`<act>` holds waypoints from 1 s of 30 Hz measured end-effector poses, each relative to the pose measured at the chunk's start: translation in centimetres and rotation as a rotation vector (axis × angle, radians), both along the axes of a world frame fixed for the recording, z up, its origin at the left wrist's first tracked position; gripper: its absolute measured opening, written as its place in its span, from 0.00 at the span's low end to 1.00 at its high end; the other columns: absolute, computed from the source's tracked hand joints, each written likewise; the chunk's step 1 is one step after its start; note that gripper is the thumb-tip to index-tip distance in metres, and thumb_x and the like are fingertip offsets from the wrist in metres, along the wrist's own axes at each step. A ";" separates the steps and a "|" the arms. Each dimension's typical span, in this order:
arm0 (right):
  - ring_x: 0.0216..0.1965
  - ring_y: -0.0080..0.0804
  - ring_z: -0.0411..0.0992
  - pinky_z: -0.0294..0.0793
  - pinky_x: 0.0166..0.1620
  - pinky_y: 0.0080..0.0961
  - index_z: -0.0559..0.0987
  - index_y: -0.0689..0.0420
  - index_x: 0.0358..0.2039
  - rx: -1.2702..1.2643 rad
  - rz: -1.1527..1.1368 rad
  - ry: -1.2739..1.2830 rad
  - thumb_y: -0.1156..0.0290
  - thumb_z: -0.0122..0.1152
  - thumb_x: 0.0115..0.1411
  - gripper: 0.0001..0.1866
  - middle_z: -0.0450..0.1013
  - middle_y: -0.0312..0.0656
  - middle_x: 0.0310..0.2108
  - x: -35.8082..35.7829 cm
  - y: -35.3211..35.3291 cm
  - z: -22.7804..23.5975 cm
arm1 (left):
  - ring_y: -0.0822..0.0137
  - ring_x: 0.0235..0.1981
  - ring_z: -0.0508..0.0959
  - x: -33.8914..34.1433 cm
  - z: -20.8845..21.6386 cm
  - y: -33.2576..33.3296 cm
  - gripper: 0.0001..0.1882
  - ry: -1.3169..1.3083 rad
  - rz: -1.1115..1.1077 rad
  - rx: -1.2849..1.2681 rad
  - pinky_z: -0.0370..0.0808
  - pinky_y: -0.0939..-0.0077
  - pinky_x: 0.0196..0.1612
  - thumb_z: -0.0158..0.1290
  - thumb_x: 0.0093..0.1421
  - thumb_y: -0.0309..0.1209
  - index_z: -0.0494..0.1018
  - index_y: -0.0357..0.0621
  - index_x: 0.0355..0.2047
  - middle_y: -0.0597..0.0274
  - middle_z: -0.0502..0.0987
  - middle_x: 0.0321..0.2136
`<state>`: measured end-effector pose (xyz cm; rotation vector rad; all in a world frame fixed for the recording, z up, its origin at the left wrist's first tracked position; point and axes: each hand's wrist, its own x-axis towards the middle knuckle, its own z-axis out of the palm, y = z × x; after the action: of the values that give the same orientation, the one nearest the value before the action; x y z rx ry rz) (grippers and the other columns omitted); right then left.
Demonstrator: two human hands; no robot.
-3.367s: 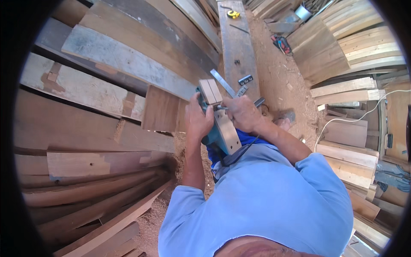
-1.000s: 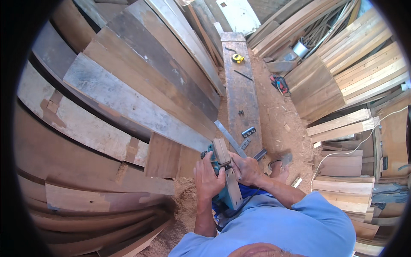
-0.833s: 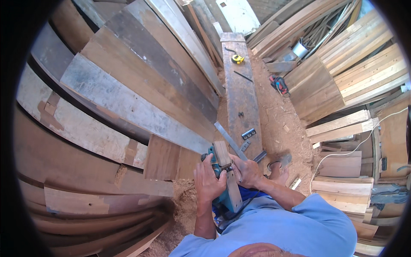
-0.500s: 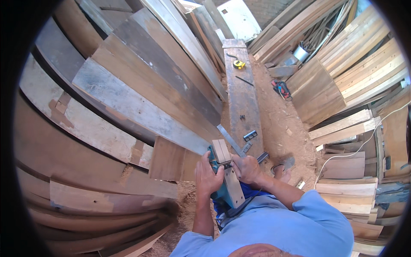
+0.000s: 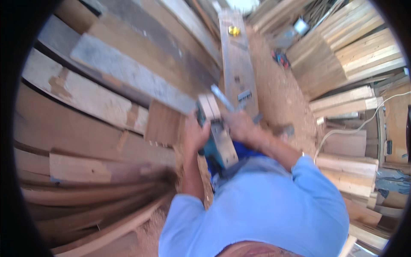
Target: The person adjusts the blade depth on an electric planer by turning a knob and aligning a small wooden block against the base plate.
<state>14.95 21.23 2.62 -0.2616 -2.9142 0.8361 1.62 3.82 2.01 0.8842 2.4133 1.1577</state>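
Fingers of left hand point(image 5: 196, 135) are curled round left flank of teal planer point(image 5: 223, 147) | right hand point(image 5: 240, 125) set opposite, equally near, hold too blurred to tell | long axis pointed forward, left of near end of bench point(image 5: 236, 58)

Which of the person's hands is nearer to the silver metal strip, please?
Right. The right hand is by the near end of the silver metal strip, blur hiding whether they touch; the left hand is farther left, on the teal power tool.
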 end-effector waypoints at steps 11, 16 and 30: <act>0.37 0.48 0.79 0.72 0.43 0.47 0.79 0.51 0.38 0.060 0.170 0.228 0.72 0.59 0.53 0.11 0.79 0.43 0.32 0.7 0.0 1.3 | 0.35 0.55 0.74 0.9 0.4 -0.6 0.36 0.044 0.005 0.025 0.70 0.47 0.60 0.59 0.61 0.35 0.62 0.35 0.66 0.32 0.76 0.52; 0.40 0.37 0.79 0.68 0.47 0.42 0.80 0.46 0.35 0.235 0.200 0.268 0.70 0.61 0.52 0.09 0.78 0.36 0.30 -0.3 0.5 2.1 | 0.35 0.55 0.74 0.3 0.9 0.2 0.36 0.030 -0.011 0.012 0.70 0.46 0.59 0.59 0.61 0.35 0.61 0.36 0.67 0.31 0.75 0.54; 0.45 0.39 0.79 0.71 0.46 0.40 0.79 0.50 0.37 0.161 0.260 0.170 0.67 0.63 0.55 0.09 0.80 0.38 0.31 -0.3 1.1 2.5 | 0.44 0.53 0.78 0.7 1.9 0.9 0.35 -0.027 0.005 -0.101 0.75 0.54 0.56 0.59 0.61 0.31 0.60 0.38 0.66 0.36 0.75 0.52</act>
<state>14.64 22.29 5.11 0.1955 -2.8682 0.6123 2.32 4.69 3.95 0.8265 2.4292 1.0325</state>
